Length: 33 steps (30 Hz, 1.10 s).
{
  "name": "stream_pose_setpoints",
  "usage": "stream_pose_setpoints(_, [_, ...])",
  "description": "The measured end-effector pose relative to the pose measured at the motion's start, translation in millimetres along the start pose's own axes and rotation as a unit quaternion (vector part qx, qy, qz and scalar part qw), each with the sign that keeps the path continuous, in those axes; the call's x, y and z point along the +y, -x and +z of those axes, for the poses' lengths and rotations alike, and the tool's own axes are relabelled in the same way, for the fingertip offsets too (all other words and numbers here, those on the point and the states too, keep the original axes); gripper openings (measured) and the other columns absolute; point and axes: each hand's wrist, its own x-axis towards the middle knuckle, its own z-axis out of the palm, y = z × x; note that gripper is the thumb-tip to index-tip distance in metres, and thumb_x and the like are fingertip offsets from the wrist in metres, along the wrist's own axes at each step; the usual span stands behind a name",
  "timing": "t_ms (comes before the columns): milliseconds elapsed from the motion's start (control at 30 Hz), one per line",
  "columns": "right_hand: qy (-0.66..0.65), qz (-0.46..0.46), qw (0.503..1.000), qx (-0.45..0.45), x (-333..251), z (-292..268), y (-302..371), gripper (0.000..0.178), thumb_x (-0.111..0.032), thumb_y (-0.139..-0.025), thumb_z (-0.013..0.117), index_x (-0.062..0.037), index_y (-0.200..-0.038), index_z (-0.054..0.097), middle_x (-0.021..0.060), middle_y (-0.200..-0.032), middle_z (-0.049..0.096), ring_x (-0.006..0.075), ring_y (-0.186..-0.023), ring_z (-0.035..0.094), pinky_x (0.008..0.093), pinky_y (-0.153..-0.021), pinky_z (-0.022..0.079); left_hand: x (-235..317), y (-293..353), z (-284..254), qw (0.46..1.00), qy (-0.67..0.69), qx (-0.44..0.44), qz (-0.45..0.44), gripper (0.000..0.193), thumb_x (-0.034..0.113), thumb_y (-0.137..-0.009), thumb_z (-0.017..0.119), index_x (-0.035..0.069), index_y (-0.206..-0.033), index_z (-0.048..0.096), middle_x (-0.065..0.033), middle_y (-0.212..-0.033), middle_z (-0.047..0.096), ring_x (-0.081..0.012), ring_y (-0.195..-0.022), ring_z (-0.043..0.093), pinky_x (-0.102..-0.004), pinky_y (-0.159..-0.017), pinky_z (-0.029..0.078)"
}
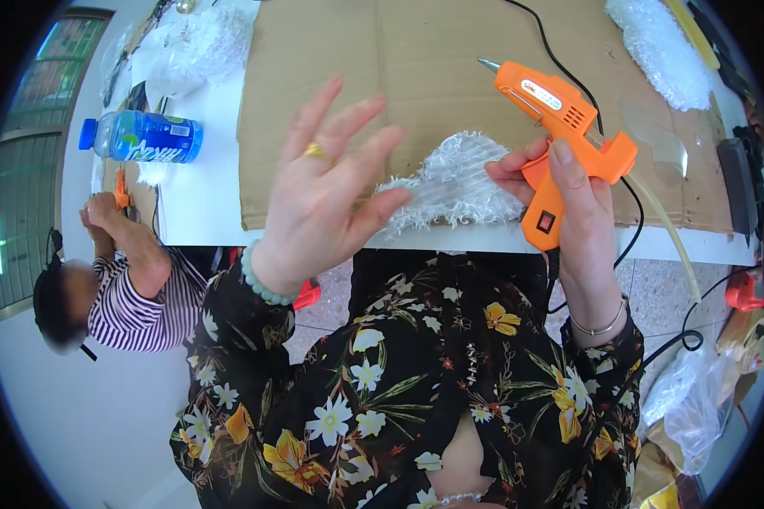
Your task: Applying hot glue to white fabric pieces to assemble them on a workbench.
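Note:
My right hand (582, 204) is wrapped round the handle of an orange hot glue gun (560, 106), whose metal nozzle points up and to the left. A long translucent glue stick (672, 242) trails out of the gun's back. Fingers of this hand lie close beside a white fringed piece (463, 174) with a smooth, ribbed middle; whether they touch it I cannot tell. That piece rests at the front edge of the cardboard. My left hand (331, 182) hovers above the piece's left end, fingers spread and holding nothing, and covers part of it.
Brown cardboard (314, 51) covers much of the white table (204, 204). A blue-labelled bottle (148, 137) lies at left, below white fluffy material (195, 51). More fluff (662, 55) sits far right. The gun's black cord (560, 64) crosses the cardboard. Another person (144, 293) works at left.

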Motion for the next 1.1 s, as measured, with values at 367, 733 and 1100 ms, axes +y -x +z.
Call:
stream_pose_setpoints(367, [-0.002,-0.014,1.000,0.017,3,2,1,0.037,-0.031,-0.097,0.047,0.0037,-0.095,0.058,0.0110,-0.088,0.063,0.0195,-0.087,0.064,0.0348,-0.083,0.052,13,-15,26,0.987,0.017,-0.136,0.080,0.042,0.039,-0.078,0.068,0.005,-0.101,0.062,-0.0089,-0.130,0.052,-0.0383,-0.130,0.036,-0.0523,-0.104,0.030])
stream_pose_setpoints(733, [-0.018,-0.017,1.000,0.016,10,-1,-3,0.034,-0.031,-0.096,0.047,0.0030,-0.098,0.053,0.0159,-0.088,0.062,0.0274,-0.087,0.065,0.0410,-0.083,0.054,-17,-8,1,0.960,0.265,0.083,-0.034,0.033,0.014,-0.075,0.072,0.001,-0.103,0.061,-0.0098,-0.096,0.064,-0.0233,-0.092,0.061,-0.0310,-0.080,0.047])
stream_pose_setpoints(1100, [0.014,-0.038,0.999,0.001,7,4,-9,0.034,-0.030,-0.096,0.048,0.0037,-0.098,0.053,0.0165,-0.088,0.062,0.0268,-0.084,0.065,0.0398,-0.081,0.054,11,54,32,0.995,0.096,0.037,0.013,0.044,0.010,-0.060,0.080,0.002,-0.099,0.062,-0.0117,-0.098,0.062,-0.0339,-0.101,0.060,-0.0458,-0.086,0.048])
